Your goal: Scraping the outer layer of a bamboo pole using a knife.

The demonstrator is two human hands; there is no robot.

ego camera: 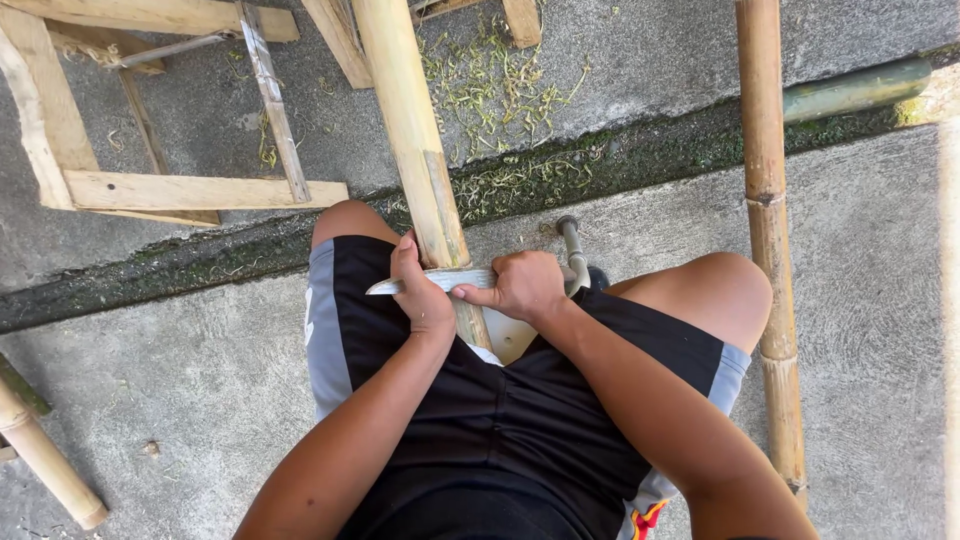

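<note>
A person sits over a concrete floor [200,390], seen from above, knees apart in dark shorts [500,400]. A wooden frame [190,190] of pale slats lies beyond the left-hand fingers, up and to the left. A dark mossy gutter [640,150] runs across the floor past the knees, with green shavings [490,80] scattered on the far side of it.

A long bamboo pole [410,130] slants down from the top of the view and passes between the two hands, its lower end hidden between the thighs. It looks stiff, hard and smooth-skinned, likely light for its length because bamboo is hollow, and apt to roll or slip unless braced. The firmest places to hold it seem to be just beside the blade on either side, where the fingers already are. A second bamboo pole [770,230] stands well to the right of the right-hand fingers, untouched, and another pole end [50,460] lies far left.

A knife [440,282] lies crosswise on the slanted pole, its pale blade flat against the bamboo and its tip pointing left past the left fingers. The edge is sharp, so it is safest taken by the handle and the blunt back.

The right hand [520,288] is curled closed around the knife's handle, thumb stretched along the blade toward the pole. The left hand [420,290] presses on the back of the blade at the pole, fingers bent and close together, touching both.
</note>
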